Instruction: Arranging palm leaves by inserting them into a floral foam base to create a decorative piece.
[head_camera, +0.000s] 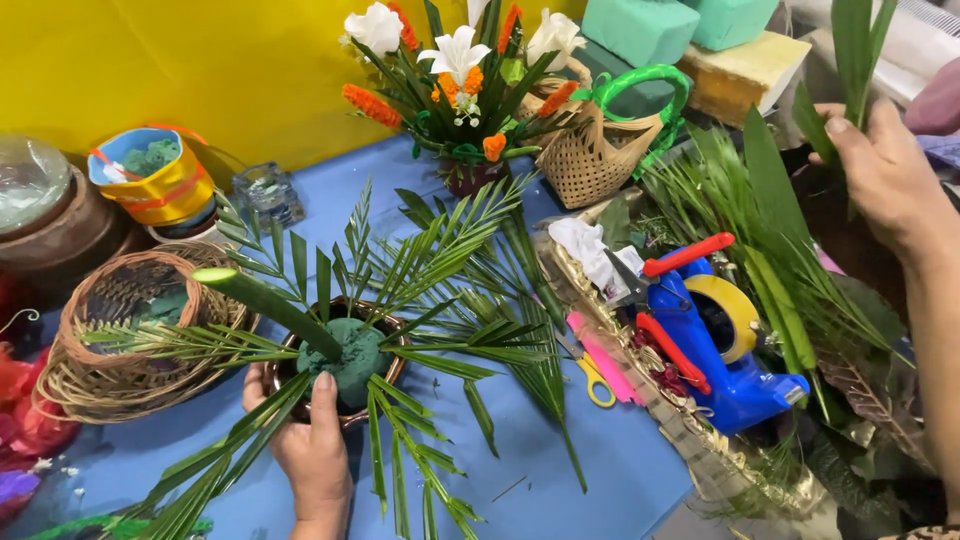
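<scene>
On the blue table (560, 470), seen from the head camera, a small brown bowl (392, 372) stands with a dark green block of floral foam (357, 358) inside it. This bowl is the landmark for all places below. Long palm leaves (440, 255) are stuck in the foam and spread out to every side, and one thick green stalk (270, 300) leans up and to the left from the foam.

The left hand (305, 440) is just below the bowl and grasps it at the near rim, with the thumb lying on the foam. The right hand (880, 165) is far to the upper right of the bowl, well apart from it, and is closed around a few long green leaves (855, 50) that point upward.

Left of the bowl, touching the leaves, lies an empty woven basket (110, 340). Behind the bowl stands a finished arrangement of white and orange flowers (455, 65), and next to that a woven handbasket with green handle (600, 150). Right of the bowl lie scissors with yellow handles (590, 375), then a blue tape dispenser (725, 345) with a yellow roll, and further right a heap of loose green leaves (770, 250).
</scene>
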